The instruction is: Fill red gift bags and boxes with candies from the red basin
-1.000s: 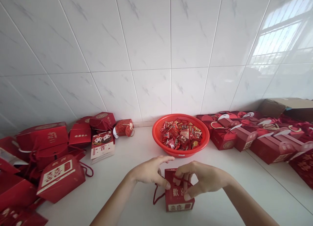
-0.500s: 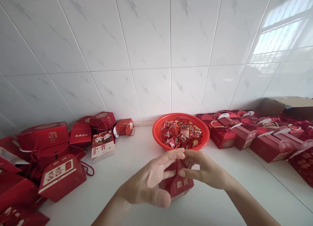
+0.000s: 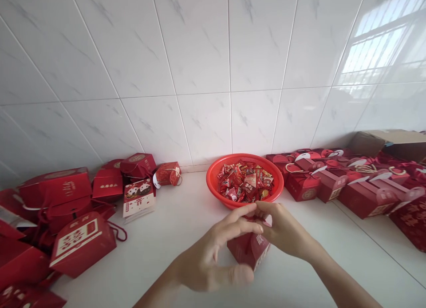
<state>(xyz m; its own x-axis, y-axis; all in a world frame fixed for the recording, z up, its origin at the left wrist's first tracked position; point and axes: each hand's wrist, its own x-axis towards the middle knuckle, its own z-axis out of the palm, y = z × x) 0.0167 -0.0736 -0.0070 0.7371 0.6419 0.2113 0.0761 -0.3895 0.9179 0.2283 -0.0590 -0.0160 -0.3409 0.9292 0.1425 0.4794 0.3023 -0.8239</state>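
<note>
A small red box (image 3: 244, 248) with pale lettering stands on the white counter, just in front of a red plastic basket (image 3: 211, 190) full of wrapped sweets (image 3: 241, 183). My right hand (image 3: 288, 232) is at the top of the box, its fingers bent together round the box's top or cord, which they largely hide. My left hand (image 3: 213, 248) reaches over the box's left side with fingers stretched toward the right fingertips and the thumb spread apart, slightly blurred.
Red boxes (image 3: 83, 243) lie piled at the left, beside a panda-printed packet (image 3: 139, 199) and a small red box with a tag (image 3: 168, 174). Rows of red boxes (image 3: 369, 199) and a cardboard box (image 3: 376, 141) stand at the right. A tiled wall (image 3: 203, 77) rises behind.
Both hands have shifted a little to the right. The small box has turned and moved slightly right, and my left thumb has moved right in front of it.
</note>
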